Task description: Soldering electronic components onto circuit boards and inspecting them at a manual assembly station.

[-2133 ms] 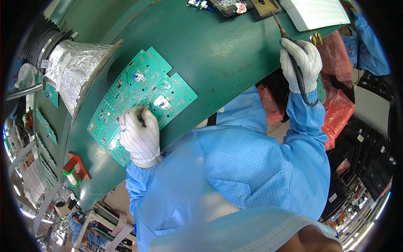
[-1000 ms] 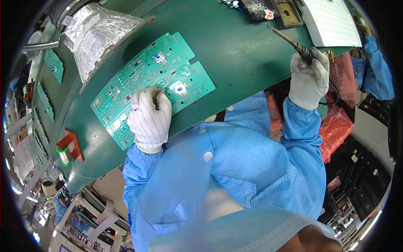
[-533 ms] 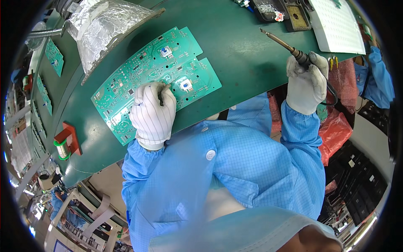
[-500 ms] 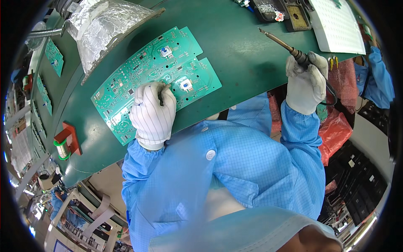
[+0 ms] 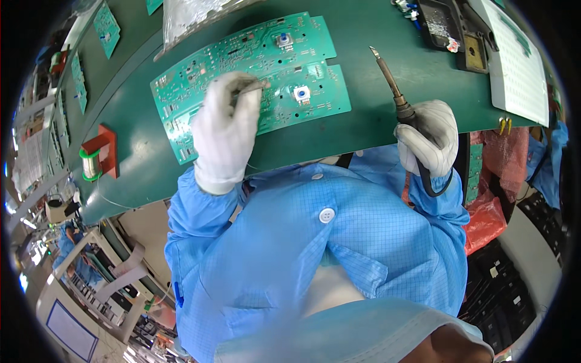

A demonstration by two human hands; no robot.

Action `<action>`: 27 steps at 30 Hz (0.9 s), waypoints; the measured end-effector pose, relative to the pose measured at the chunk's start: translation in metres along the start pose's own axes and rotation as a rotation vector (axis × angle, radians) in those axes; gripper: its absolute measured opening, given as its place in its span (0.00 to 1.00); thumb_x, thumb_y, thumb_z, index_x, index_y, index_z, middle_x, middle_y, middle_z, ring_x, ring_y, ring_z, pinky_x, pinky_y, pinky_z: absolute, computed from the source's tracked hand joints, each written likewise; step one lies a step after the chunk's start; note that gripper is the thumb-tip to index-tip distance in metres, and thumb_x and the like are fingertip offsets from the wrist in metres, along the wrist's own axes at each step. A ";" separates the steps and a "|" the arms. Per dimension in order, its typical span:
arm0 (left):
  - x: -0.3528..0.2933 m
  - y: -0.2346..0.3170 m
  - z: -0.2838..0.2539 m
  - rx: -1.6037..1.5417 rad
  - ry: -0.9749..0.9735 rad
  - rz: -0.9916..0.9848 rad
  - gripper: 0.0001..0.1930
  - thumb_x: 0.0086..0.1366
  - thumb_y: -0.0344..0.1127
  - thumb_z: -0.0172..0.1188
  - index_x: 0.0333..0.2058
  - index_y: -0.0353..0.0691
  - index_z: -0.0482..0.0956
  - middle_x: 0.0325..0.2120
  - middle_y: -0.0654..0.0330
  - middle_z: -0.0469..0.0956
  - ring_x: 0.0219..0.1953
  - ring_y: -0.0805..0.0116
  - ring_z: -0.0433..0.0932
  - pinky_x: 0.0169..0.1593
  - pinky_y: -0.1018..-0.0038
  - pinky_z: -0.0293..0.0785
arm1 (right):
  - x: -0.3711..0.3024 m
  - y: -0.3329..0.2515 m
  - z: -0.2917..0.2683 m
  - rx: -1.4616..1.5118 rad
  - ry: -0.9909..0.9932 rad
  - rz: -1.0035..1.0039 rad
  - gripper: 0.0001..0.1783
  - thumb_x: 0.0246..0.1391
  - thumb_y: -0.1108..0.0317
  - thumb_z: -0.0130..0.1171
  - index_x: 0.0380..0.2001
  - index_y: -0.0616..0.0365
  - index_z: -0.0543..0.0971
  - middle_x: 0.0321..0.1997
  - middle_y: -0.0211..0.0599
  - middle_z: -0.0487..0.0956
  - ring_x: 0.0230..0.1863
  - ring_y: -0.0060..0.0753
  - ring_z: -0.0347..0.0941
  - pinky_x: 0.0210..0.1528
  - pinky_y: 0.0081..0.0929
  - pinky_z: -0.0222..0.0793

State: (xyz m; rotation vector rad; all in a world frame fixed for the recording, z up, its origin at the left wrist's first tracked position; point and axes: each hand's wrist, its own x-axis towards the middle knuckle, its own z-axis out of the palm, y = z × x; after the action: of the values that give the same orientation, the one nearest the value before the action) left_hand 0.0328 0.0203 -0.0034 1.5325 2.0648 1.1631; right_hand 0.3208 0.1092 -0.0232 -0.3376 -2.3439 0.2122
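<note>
A green circuit board (image 5: 333,100) lies on the bench in front of me, crowded with small parts. Two white square parts with blue centres, a near one (image 5: 301,94) and a far one (image 5: 283,40), stand on it. My left hand (image 5: 225,130), in a striped white glove, is over the board's near left part, thumb and forefinger pinched together. A thin solder wire (image 5: 253,167) shows beside its wrist; the end at the fingertips is too fine to see. My right hand (image 5: 433,133), gloved too, grips a soldering iron (image 5: 390,78) right of the board, its tip up and apart from it.
A solder spool (image 5: 91,165) on a red holder (image 5: 108,145) stands at the left. A foil-covered hood (image 5: 193,15) hangs behind the board. Back right are a black tray (image 5: 439,27), an iron stand with sponge (image 5: 473,57) and a white perforated panel (image 5: 514,66). More boards (image 5: 106,30) lie far left.
The view has shifted, so the bench things sit higher and more to the right. My right hand has brought the iron closer to the board and turned it more upright. My left hand stays pinched.
</note>
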 end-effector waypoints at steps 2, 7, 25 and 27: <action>-0.006 0.010 -0.018 -0.411 -0.076 -0.360 0.07 0.65 0.28 0.60 0.41 0.35 0.78 0.27 0.60 0.78 0.25 0.77 0.73 0.31 0.78 0.73 | 0.004 -0.003 0.005 0.054 -0.049 0.059 0.22 0.38 0.85 0.67 0.39 0.56 0.77 0.37 0.45 0.76 0.32 0.45 0.77 0.34 0.38 0.74; 0.004 0.010 -0.042 -0.047 -0.266 -0.123 0.06 0.62 0.25 0.60 0.38 0.35 0.80 0.34 0.60 0.79 0.25 0.73 0.74 0.31 0.78 0.72 | -0.009 -0.032 0.046 0.433 0.180 0.436 0.21 0.47 0.89 0.61 0.42 0.58 0.72 0.35 0.48 0.75 0.31 0.38 0.75 0.34 0.32 0.71; 0.057 0.026 -0.011 0.557 -0.374 0.496 0.07 0.56 0.35 0.61 0.29 0.38 0.76 0.25 0.50 0.77 0.30 0.50 0.79 0.35 0.61 0.76 | -0.010 -0.044 0.071 0.134 0.260 0.273 0.16 0.42 0.85 0.65 0.37 0.62 0.78 0.29 0.42 0.81 0.24 0.35 0.78 0.28 0.28 0.76; 0.057 0.027 -0.009 0.557 -0.361 0.501 0.07 0.55 0.35 0.62 0.29 0.38 0.76 0.25 0.50 0.76 0.30 0.50 0.79 0.35 0.61 0.76 | -0.010 -0.043 0.070 0.171 0.227 0.281 0.16 0.42 0.84 0.66 0.37 0.62 0.78 0.29 0.42 0.82 0.25 0.36 0.78 0.28 0.29 0.76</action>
State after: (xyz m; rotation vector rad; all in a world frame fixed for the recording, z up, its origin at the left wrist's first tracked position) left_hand 0.0228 0.0701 0.0346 2.4091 1.8905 0.3756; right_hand 0.2703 0.0613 -0.0685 -0.5755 -2.0330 0.4809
